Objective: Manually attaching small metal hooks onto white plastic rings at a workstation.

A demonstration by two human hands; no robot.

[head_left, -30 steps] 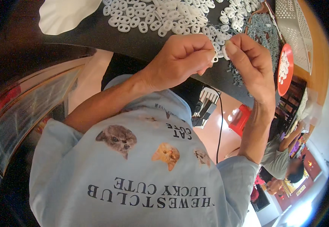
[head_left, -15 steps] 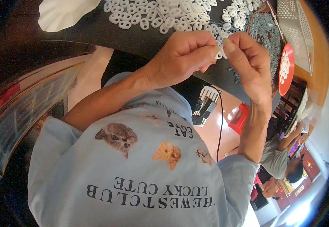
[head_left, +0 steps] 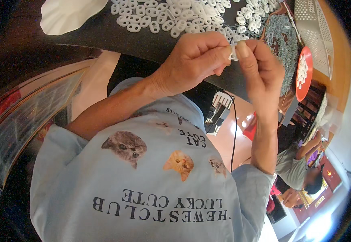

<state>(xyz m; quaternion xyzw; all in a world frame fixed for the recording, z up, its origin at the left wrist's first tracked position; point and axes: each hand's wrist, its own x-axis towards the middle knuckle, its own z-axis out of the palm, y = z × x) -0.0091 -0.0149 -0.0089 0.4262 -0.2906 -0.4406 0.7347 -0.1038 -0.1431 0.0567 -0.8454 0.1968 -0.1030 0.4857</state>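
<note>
My left hand (head_left: pixel 195 60) and my right hand (head_left: pixel 260 68) meet just in front of the dark tabletop (head_left: pixel 115 36), fingertips pinched together on one small white plastic ring piece (head_left: pixel 232 53). Both hands grip it; most of the piece is hidden by my fingers. A heap of several similar white ring pieces (head_left: pixel 183 16) lies on the table just beyond my hands.
A pile of small grey-blue parts (head_left: pixel 282 44) lies right of the white pieces. A red dish (head_left: pixel 304 72) holds more white pieces, beside a white perforated basket (head_left: pixel 314 24). A white bag (head_left: pixel 68 14) sits far left. Another person (head_left: pixel 304 169) sits at the lower right.
My two hands have come closer together and now pinch the white piece between them; they stay in about the same place over the table edge.
</note>
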